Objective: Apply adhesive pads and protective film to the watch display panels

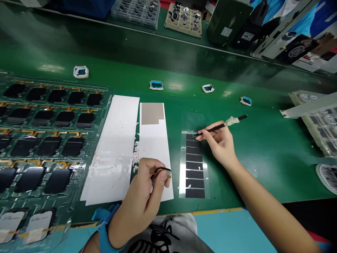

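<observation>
Right grip (220, 144) on tool (231, 121), black strips (194, 150) apparently under tip

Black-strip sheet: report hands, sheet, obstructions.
Right hand grips black tool, tip at top of sheet. Left hand pinches small dark-edged piece. White scraps on lower strips.

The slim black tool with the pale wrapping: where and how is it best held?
Probably pinch the black tool between its tip and the pale wrapping, coming from the near right, as the right hand does. It slants, its tip pointing left at the dark strips, so that end is best kept free.
</observation>
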Tool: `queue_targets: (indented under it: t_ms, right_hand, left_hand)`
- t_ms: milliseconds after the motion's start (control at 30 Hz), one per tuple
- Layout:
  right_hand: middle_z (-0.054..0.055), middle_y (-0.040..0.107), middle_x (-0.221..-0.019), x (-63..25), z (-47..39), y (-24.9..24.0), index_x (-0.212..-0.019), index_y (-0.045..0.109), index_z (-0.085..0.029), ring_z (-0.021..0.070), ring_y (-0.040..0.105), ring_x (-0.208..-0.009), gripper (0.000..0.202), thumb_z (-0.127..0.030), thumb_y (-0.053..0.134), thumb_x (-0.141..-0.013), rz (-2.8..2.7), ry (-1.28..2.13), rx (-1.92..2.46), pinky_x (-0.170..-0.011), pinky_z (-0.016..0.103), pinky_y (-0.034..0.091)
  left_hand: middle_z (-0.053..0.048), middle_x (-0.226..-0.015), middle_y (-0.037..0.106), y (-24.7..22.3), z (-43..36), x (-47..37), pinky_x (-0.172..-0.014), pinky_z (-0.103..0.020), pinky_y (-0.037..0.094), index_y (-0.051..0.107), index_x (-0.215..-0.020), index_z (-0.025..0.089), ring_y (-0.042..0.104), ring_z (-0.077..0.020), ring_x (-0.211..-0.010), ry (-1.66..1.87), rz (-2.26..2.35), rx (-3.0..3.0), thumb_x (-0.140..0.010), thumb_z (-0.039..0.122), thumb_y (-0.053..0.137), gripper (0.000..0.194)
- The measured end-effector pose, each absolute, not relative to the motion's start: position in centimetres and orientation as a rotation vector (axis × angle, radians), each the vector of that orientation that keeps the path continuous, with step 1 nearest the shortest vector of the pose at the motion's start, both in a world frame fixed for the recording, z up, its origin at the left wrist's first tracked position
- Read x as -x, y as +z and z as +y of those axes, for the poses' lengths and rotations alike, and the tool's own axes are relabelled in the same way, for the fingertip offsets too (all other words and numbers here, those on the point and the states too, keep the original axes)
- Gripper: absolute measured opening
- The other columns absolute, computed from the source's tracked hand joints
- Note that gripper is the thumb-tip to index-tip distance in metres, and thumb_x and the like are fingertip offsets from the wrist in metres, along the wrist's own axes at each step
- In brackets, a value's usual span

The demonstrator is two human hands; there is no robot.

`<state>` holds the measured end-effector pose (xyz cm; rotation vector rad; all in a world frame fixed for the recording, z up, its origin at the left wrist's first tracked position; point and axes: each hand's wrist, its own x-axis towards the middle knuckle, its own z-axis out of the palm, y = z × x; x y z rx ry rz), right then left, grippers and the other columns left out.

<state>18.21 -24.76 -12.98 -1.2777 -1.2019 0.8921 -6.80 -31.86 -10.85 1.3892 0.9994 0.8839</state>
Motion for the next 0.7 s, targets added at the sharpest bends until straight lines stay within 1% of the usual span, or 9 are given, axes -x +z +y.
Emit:
queue_targets:
  t_ms: [133, 267, 367, 533, 700]
  right_hand:
    - [-0.002, 0.071, -0.075, -18.2, -24.7, -13.1, -0.088, 0.052, -0.021, 0.0125, 0.072, -0.061, 0.031, -0.038, 0.076, -0.081, -1.205, 0.897, 1.268, -0.059, 0.026, 0.063]
    - [-0.002, 0.072, -0.076, -18.2, -24.7, -13.2, -0.089, 0.050, -0.021, 0.0126, 0.072, -0.061, 0.030, -0.037, 0.074, -0.082, -1.211, 0.899, 1.267, -0.060, 0.026, 0.063]
    - [-0.002, 0.071, -0.078, -18.3, -24.8, -13.2, -0.092, 0.049, -0.022, 0.0139, 0.074, -0.063, 0.030, -0.038, 0.073, -0.084, -1.214, 0.905, 1.267, -0.059, 0.026, 0.063]
    - [-0.003, 0.066, -0.086, -18.2, -25.2, -12.9, -0.097, 0.045, -0.024, 0.0162, 0.076, -0.067, 0.030, -0.040, 0.068, -0.088, -1.229, 0.885, 1.310, -0.058, 0.025, 0.064]
    - [-0.003, 0.063, -0.090, -18.2, -25.4, -12.6, -0.100, 0.041, -0.026, 0.0174, 0.076, -0.069, 0.031, -0.043, 0.065, -0.090, -1.193, 0.927, 1.338, -0.059, 0.026, 0.066]
  left_hand:
    - [-0.005, -0.096, 0.065, -10.9, -31.7, 6.8, -0.058, -0.029, 0.042, 0.043, -0.109, 0.027, 0.056, -0.0149, -0.067, 0.745, 0.970, -1.482, -0.106, 0.029, 0.037, 0.007]
    - [-0.008, -0.108, 0.068, -10.6, -31.4, 6.6, -0.052, -0.029, 0.038, 0.044, -0.112, 0.027, 0.053, -0.0129, -0.059, 0.634, 0.961, -1.525, -0.105, 0.030, 0.038, 0.010]
    - [-0.008, -0.110, 0.069, -10.6, -31.3, 6.6, -0.053, -0.028, 0.039, 0.048, -0.108, 0.026, 0.050, -0.0116, -0.057, 0.696, 1.039, -1.474, -0.105, 0.031, 0.040, 0.010]
    - [-0.006, -0.106, 0.070, -10.7, -31.0, 6.5, -0.059, -0.026, 0.043, 0.049, -0.099, 0.023, 0.052, -0.0118, -0.064, 0.852, 1.170, -1.326, -0.102, 0.032, 0.048, 0.010]
    - [-0.006, -0.112, 0.070, -10.7, -30.7, 6.4, -0.060, -0.024, 0.045, 0.051, -0.100, 0.023, 0.051, -0.0108, -0.064, 0.795, 1.165, -1.353, -0.103, 0.032, 0.046, 0.011]
